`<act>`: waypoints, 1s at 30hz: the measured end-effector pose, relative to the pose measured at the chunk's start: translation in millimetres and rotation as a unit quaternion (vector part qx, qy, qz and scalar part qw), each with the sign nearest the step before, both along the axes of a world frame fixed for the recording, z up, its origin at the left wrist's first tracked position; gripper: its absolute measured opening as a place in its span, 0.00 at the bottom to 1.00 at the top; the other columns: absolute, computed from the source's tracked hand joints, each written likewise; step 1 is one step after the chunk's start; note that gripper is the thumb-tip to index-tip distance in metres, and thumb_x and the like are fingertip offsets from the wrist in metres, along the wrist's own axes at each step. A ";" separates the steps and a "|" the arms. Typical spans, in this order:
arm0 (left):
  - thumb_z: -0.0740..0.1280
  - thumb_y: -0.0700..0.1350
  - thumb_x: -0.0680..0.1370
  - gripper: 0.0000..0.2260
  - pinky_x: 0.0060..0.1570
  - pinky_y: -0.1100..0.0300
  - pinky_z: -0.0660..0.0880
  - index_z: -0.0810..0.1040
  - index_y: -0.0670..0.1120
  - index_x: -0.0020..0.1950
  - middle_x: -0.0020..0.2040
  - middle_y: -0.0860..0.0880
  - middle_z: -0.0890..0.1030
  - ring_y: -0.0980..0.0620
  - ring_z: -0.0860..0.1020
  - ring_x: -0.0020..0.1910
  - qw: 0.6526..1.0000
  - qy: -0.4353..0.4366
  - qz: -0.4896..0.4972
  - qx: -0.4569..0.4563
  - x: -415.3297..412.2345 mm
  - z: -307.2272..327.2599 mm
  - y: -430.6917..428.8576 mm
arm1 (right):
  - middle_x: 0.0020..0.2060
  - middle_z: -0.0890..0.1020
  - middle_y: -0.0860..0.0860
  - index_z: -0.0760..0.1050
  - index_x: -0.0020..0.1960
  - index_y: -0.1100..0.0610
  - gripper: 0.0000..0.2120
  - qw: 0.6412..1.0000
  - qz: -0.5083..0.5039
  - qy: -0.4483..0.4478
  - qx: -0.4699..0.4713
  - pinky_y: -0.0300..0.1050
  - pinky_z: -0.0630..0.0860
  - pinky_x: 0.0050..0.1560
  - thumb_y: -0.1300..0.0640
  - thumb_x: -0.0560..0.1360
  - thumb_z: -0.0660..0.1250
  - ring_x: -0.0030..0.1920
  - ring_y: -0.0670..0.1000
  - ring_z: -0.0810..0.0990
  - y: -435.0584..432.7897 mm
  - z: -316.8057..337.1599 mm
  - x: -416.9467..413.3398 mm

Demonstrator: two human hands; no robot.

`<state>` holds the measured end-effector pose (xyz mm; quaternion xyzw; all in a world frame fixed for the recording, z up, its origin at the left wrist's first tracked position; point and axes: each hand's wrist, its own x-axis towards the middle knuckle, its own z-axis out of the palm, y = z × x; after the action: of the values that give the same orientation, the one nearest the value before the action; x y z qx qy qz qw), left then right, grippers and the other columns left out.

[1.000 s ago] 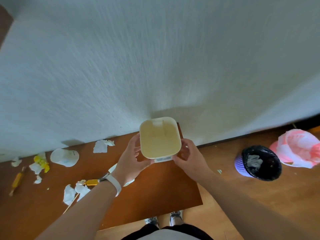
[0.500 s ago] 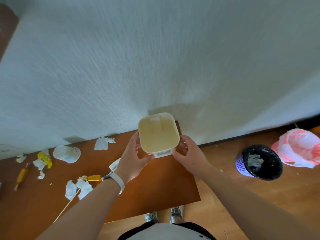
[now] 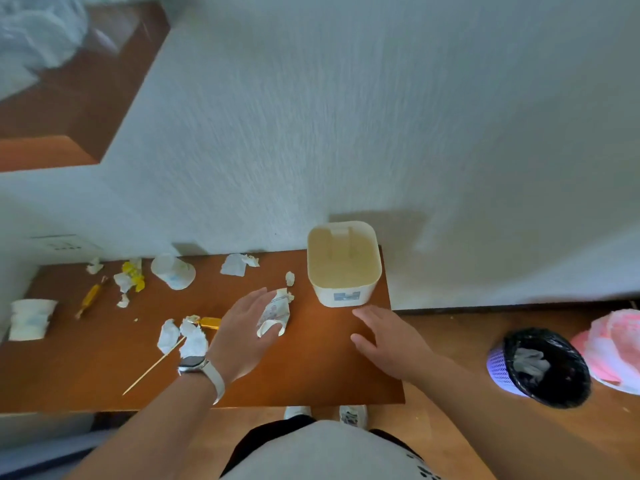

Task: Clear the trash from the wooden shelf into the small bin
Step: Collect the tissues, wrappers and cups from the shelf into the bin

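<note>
A small cream bin [image 3: 343,268] stands open-topped on the wooden shelf [image 3: 329,362] at its back right corner, against the wall. My left hand [image 3: 244,332] hovers with fingers spread over a crumpled printed paper [image 3: 275,315] just left of the bin. My right hand [image 3: 388,339] is open in front of the bin, apart from it, holding nothing. More trash lies to the left: white tissue scraps [image 3: 188,336], a gold wrapper [image 3: 209,322], a wooden skewer [image 3: 154,365], a tipped plastic cup [image 3: 173,271], yellow scraps [image 3: 133,271] and a paper cup [image 3: 29,318].
A purple basket with a black liner [image 3: 543,367] stands on the floor to the right, beside a pink and white bag [image 3: 614,348]. The white wall rises right behind the shelf. A higher wooden shelf [image 3: 69,98] with a plastic bag sits at top left.
Both hands held the cream bin above the shelf; now it stands on the shelf and both hands have let go. The left hand has moved left over the crumpled paper.
</note>
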<state>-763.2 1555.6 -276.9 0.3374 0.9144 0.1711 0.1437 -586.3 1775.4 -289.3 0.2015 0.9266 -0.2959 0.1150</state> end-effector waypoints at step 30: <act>0.66 0.53 0.78 0.23 0.57 0.56 0.76 0.67 0.53 0.73 0.70 0.51 0.72 0.50 0.71 0.67 0.988 -0.068 0.121 -0.062 -61.2 -71.5 -171.9 | 0.68 0.73 0.51 0.67 0.71 0.53 0.26 0.980 0.132 0.013 0.147 0.47 0.72 0.65 0.50 0.75 0.69 0.68 0.52 0.71 -159.4 -46.3 -133.9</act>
<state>-824.4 1383.7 -348.4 0.2023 0.9455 0.1524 0.2047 -720.1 1616.0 -335.6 0.0886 0.9798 -0.1412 0.1103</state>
